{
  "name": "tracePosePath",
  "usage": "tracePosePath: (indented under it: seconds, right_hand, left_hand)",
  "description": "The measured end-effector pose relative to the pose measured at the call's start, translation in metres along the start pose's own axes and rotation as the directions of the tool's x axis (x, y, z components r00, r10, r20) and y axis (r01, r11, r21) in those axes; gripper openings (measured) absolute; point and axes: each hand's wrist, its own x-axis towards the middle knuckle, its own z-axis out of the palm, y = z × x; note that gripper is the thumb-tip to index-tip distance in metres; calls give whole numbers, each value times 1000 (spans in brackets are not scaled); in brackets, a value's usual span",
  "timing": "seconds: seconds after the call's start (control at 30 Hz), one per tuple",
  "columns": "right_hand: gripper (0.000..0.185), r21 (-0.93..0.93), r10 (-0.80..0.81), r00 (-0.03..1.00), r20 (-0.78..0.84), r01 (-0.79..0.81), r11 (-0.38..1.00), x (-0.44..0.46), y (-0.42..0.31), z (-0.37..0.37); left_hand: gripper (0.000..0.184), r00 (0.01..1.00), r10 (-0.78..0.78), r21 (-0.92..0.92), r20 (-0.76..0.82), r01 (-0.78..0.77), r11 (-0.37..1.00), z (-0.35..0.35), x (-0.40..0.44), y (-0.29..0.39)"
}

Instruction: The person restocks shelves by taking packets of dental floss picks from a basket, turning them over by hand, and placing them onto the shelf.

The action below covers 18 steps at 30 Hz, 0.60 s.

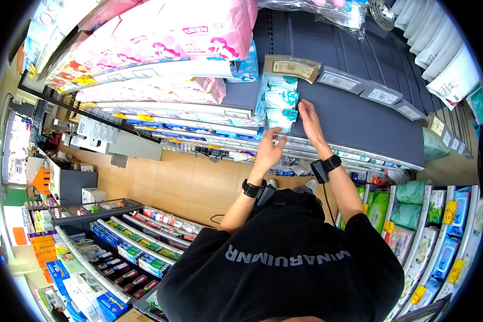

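Note:
Small light-blue and white packets (282,100) lie in a row on a dark grey shelf (354,121), running from the price-label strip to the front edge. My left hand (269,151) is at the near end of the row, its fingers slightly bent and apart; I cannot tell if they touch the end packet. Along the right side of the row, my right hand (310,123) is held upright with fingers stretched out, close against the packets. Neither hand grips anything. Both wrists carry black straps with small devices.
Pink packages (198,32) fill the shelves to the left. White pouches (432,43) hang at the upper right. Stocked shelves stand behind me on both sides, with green packs (378,209) at the right. Tan floor tiles (193,180) show below.

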Motion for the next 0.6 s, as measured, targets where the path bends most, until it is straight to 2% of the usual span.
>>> tracePosePath:
  seconds: [0.07, 0.1, 0.2, 0.23, 0.37, 0.47, 0.53, 0.57, 0.6]
  right_hand:
    - [74, 0, 33, 993, 117, -33, 999, -8, -20, 6]
    - [82, 43, 50, 973, 226, -61, 997, -10, -33, 6]
    - [88, -55, 59, 974, 221, -48, 997, -3, -17, 17]
    - [91, -97, 13, 974, 224, 9, 995, -4, -18, 17]
    - [89, -143, 0, 978, 210, 30, 989, -5, -22, 17]
    - [87, -89, 16, 971, 237, 5, 996, -1, -20, 16]
    - [85, -179, -5, 981, 192, 39, 983, 3, -16, 18]
    - [85, -178, -5, 981, 192, 40, 983, 5, -14, 18]
    - [84, -90, -2, 982, 187, 19, 996, 6, -16, 20]
  left_hand:
    - [36, 1000, 8, 14, 2, -8, 1000, 1, 0, 0]
    - [36, 1000, 7, 11, 1, -7, 1000, 1, 1, 0]
    - [36, 1000, -1, 9, 6, 1, 1000, -1, 2, 1]
    - [36, 1000, -9, 6, 13, 9, 1000, -2, 2, 2]
    - [35, 1000, -5, -1, 19, 5, 1000, -3, 1, 6]
    - [35, 1000, 2, -6, 29, -1, 1000, -3, 2, 5]
    - [35, 999, -7, 0, 43, 7, 1000, -1, 3, 4]
    - [35, 999, -7, 1, 43, 7, 1000, -1, 3, 4]
    - [35, 999, -11, 2, 42, 10, 1000, -2, 2, 4]
